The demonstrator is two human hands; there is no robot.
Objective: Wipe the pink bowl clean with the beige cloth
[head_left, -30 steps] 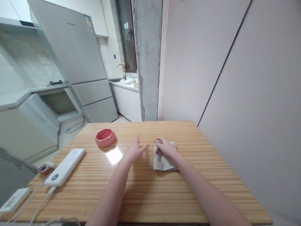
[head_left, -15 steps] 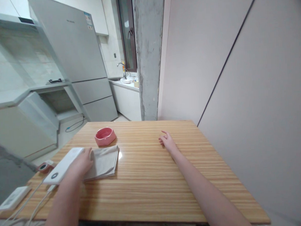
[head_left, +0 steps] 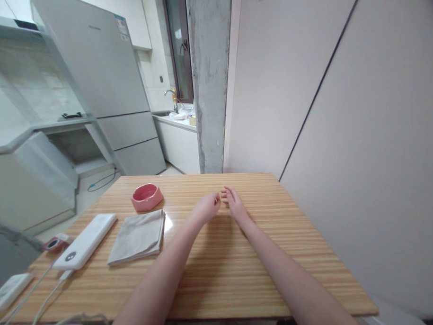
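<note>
My left hand point(head_left: 208, 206) is above the middle of the wooden table point(head_left: 256, 279), its fingers curled closed; anything inside them is hidden. Just to its right is my right hand point(head_left: 235, 202), with fingers stretched out and apart and nothing visible in it. A small gap separates the two hands. A folded grey-beige cloth point(head_left: 139, 236) lies flat to the left of my left forearm. Behind the cloth stands a pink angular bowl point(head_left: 147, 198).
A white power bank point(head_left: 86, 243) with a cable point(head_left: 47, 299) plugged in lies on the left side. Beside it are a small reddish roll-like object point(head_left: 55, 245) and a white power strip point(head_left: 11, 290). A concrete pillar point(head_left: 212, 87) rises behind the table.
My left hand has moved right from over the cloth and power bank to beside my right hand. The cloth now shows in full. My right hand has barely moved.
</note>
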